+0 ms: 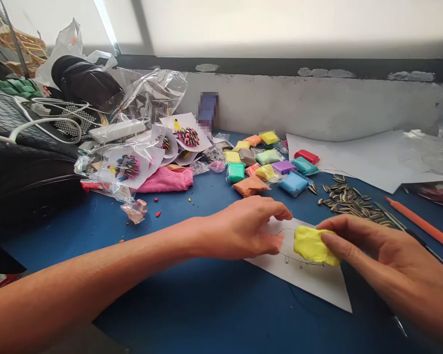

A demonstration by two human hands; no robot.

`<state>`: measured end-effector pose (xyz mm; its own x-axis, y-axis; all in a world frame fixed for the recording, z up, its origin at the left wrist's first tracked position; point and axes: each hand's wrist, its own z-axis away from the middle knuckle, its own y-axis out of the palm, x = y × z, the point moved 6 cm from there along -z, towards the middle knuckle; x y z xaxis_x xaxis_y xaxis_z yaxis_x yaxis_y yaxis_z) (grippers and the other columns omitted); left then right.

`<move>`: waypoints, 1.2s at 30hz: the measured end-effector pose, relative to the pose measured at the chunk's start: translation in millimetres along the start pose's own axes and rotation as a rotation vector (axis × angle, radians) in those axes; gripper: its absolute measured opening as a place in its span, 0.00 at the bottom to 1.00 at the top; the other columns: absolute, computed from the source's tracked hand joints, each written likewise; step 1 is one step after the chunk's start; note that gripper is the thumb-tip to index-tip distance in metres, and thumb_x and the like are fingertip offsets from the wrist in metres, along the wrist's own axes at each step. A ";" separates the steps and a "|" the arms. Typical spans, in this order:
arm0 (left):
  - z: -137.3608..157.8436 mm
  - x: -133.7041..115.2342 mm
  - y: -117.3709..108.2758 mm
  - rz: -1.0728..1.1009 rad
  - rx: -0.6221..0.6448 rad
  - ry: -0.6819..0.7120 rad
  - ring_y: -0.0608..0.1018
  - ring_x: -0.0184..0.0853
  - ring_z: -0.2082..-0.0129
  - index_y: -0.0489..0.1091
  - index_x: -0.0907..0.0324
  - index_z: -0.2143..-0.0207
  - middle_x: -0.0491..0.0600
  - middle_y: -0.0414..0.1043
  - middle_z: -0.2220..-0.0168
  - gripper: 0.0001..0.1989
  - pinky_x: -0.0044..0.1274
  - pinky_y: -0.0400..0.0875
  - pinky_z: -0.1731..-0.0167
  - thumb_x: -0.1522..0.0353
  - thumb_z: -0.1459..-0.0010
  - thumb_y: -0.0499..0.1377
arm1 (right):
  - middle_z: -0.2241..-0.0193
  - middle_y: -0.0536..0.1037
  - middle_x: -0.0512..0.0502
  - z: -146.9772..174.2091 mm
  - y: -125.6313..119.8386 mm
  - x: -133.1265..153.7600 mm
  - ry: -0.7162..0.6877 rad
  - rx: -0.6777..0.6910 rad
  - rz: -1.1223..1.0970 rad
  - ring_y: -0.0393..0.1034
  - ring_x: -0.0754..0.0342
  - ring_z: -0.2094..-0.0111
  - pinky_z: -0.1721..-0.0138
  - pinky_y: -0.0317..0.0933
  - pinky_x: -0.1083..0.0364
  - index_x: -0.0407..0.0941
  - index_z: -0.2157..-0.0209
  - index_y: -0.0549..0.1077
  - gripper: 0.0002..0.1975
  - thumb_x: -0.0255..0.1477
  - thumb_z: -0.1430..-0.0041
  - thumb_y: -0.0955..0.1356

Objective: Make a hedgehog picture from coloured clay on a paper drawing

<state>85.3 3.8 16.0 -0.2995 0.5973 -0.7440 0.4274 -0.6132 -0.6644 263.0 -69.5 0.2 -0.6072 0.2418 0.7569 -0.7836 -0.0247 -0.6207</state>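
Pinching away on my feed: my right hand [387, 258] has its grip clamped on the yellow lump [313, 244], thumb on the near side, fingers behind, and the lump sits over the right part of the white paper [327, 286]. Whether it touches the sheet, I can't tell from out here. Across from it, my left hand [241, 228] reaches in over the paper's left side, thumb and fingers apart, that grip holding nothing I can see, and the lump is just beyond the fingertips. A thin drawn line with little marks shows on the paper between the two hands. Behind them, on the blue bench [192, 300], what a spread of colour: wrapped packets [294, 184] clustered together, striped seeds [349, 199] heaped to their right, an orange pen [421, 222] lying slantwise past those. Over on the left, a pink cloth [166, 180] lies next to the plastic-wrapped pictures [127, 168], and a large white sheet [369, 162] stretches along the back right.
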 end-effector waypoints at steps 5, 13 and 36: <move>-3.2 5.9 8.2 -0.087 0.068 0.042 0.71 0.40 0.50 0.67 0.64 0.47 0.55 0.70 0.50 0.25 0.29 0.65 0.48 0.73 0.49 0.65 | 0.67 0.81 0.47 -5.5 2.3 -2.9 -0.059 -0.010 0.044 0.76 0.47 0.69 0.72 0.73 0.52 0.51 0.60 0.77 0.23 0.53 0.47 0.67; -2.6 13.0 11.0 -0.044 0.099 0.050 0.67 0.39 0.46 0.66 0.65 0.46 0.55 0.66 0.47 0.26 0.28 0.60 0.43 0.72 0.47 0.65 | 0.72 0.80 0.49 -7.2 6.4 12.0 -0.146 -0.080 0.148 0.77 0.48 0.71 0.79 0.70 0.55 0.52 0.66 0.78 0.19 0.51 0.46 0.65; 2.9 5.5 14.6 -0.147 0.143 0.111 0.67 0.40 0.48 0.68 0.58 0.43 0.52 0.64 0.46 0.23 0.31 0.61 0.44 0.73 0.41 0.59 | 0.83 0.72 0.57 0.6 14.7 35.4 -0.430 -0.322 0.518 0.67 0.59 0.86 0.85 0.59 0.60 0.50 0.69 0.72 0.12 0.40 0.38 0.62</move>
<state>87.5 -3.4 2.0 -0.2510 0.7339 -0.6311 0.2582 -0.5776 -0.7744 229.9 -61.9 17.9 -0.9378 -0.1257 0.3236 -0.3461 0.2689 -0.8988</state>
